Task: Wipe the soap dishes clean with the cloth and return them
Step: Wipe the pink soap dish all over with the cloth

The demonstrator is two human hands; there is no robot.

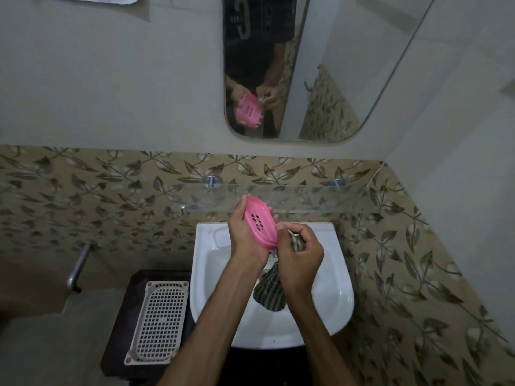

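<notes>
A pink soap dish (259, 221) with drain slots is held tilted over the white basin (338, 291). My left hand (242, 235) grips it from the left side and underneath. My right hand (298, 254) holds a striped grey cloth (270, 291), its fingers curled round the bunched top at the dish's lower end, while the rest of the cloth hangs into the basin. A clear soap dish (221, 236) lies on the basin's back left ledge.
A glass shelf (306, 197) runs along the tiled wall just behind the hands. A mirror (320, 79) above reflects the hands and dish. A white slotted basket (160, 316) sits on a dark stand left of the basin. A wall tap (78, 267) sticks out at far left.
</notes>
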